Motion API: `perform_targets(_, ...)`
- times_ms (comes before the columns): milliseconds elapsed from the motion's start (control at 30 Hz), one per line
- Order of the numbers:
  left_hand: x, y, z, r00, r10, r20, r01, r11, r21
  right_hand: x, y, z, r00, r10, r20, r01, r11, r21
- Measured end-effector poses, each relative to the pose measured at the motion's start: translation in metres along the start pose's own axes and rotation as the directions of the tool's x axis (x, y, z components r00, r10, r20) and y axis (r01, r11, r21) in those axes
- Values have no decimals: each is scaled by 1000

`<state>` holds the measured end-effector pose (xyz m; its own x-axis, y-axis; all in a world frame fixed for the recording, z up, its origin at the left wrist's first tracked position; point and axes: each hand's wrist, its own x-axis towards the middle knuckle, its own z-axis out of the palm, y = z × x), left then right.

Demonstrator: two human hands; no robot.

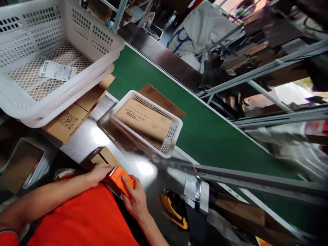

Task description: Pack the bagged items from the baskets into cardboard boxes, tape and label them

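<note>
A small orange box (118, 175) is held low in front of my body, between both hands. My left hand (101, 172) pinches its left end with the fingertips. Along the right side my right hand (137, 198) grips it, fingers lying across its face. Just behind the orange box stands a brown cardboard box (109, 156), partly hidden by my hands; its contents do not show. Farther back on the metal table (160, 171) sits a small white basket (176, 138) with a flat brown printed carton (143, 121) inside.
Stacked large white crates (87, 80) at upper left hold a paper label (58, 70). Brown cartons (68, 121) lie beneath them. A green belt (212, 140) runs diagonally behind the table. At lower right is a yellow and black tool (174, 210); metal racks (269, 68) fill the right.
</note>
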<state>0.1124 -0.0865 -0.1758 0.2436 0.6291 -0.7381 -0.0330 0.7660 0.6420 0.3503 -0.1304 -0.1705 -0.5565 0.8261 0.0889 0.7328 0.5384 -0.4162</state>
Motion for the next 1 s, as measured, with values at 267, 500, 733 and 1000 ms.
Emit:
perform_targets(267, 5, 20, -31, 949, 227, -217, -163, 947, 277, 26, -5, -42, 914, 101, 392, -158, 981, 116)
perform_targets(500, 23, 45, -128, 876, 288, -386, -166, 933, 320, 46, -2, -36, 890, 100, 445, -99, 995, -25)
perform_targets(733, 51, 13, -127, 892, 260, -371, -136, 935, 328, 43, -6, -25, 892, 116, 436, -53, 986, -156)
perform_targets(1000, 63, -29, -98, 904, 289, -315, -61, 818, 572, 44, -9, -8, 886, 198, 419, -101, 965, -243)
